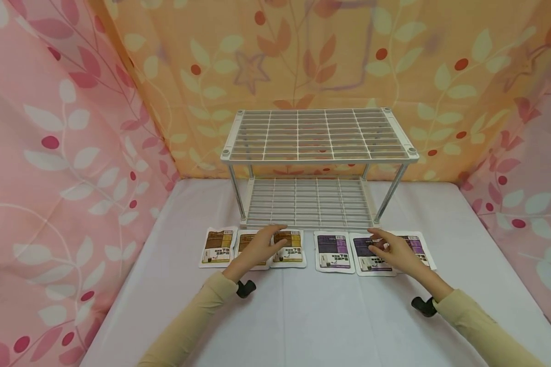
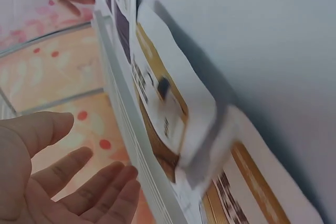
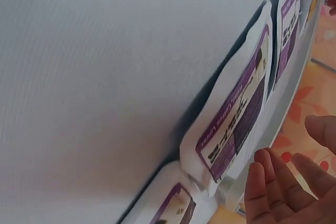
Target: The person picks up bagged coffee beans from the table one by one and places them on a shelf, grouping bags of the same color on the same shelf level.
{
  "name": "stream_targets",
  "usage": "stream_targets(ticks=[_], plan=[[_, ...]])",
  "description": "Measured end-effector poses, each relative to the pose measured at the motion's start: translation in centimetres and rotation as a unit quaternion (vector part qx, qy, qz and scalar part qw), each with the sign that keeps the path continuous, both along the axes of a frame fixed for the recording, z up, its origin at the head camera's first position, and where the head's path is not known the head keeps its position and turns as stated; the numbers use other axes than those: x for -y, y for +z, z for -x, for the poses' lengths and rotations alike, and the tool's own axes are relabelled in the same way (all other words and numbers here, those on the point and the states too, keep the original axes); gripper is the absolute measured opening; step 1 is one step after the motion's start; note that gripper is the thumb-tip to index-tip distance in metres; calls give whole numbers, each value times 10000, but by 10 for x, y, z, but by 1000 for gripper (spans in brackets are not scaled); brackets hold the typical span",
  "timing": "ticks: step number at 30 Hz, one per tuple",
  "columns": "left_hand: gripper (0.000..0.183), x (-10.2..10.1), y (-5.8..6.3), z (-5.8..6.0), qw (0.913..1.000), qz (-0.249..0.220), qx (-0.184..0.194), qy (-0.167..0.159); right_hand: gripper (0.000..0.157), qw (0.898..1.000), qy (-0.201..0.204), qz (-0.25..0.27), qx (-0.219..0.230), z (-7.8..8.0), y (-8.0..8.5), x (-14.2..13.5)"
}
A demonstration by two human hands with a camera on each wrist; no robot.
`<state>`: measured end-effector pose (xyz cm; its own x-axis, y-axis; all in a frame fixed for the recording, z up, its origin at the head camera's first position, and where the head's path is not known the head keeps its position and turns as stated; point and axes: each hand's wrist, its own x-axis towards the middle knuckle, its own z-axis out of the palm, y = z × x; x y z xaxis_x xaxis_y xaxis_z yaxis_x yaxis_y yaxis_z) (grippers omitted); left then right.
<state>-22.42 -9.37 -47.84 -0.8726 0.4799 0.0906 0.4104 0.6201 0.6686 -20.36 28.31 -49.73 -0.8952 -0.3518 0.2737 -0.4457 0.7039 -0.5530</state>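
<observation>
"Packs (image 1: 295, 255) lie flat on the table (image 1: 340, 316). Why are they in a row?"

"I think it's so you can see each one. They lie face up, so the words and pictures show."

"Why is there a gap?"

"It looks like a way to sort them. Three brown packs (image 1: 219, 248) are on the left, three purple packs (image 1: 334, 253) are on the right, and a strip of table shows between."

"Where is the rack (image 1: 321, 161)?"

"Just behind the row. Its low front edge is near the tops of the packs. Maybe they lie so close to it so that all of it is easy to reach."

"What is the left hand (image 1: 260, 245) doing?"

"It is over the brown packs, by the middle one and the one next to the gap. The thumb is apart from the fingers, the fingers bend a little, and it holds nothing."

"And the right hand (image 1: 398, 252)?"

"It is over the purple packs, by the middle one and the far right one. It is loose too, with the thumb apart and nothing in it."

"Do the fingers touch the rack?"

"I can't tell. They look close to its edge."

"Why is one hand over each colour?"

"My guess is that each hand minds its own side, so they don't bump."
</observation>
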Motion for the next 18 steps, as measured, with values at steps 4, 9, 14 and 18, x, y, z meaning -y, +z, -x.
stream_targets(ticks=[4,9,14,18], plan=[[43,-12,-2,-1,9995,-145,186,-208,48,9998,133,121,-9,-1,-7,4],[41,-28,-5,-2,9973,-361,389,-507,48,9993,252,266,99,0,-14,9],[41,-42,-6,-6,9957,-348,512,-691,48,9985,302,407,209,0,-15,17],[40,-54,-8,-8,9950,-292,557,-771,48,9982,345,382,319,0,-15,21]])
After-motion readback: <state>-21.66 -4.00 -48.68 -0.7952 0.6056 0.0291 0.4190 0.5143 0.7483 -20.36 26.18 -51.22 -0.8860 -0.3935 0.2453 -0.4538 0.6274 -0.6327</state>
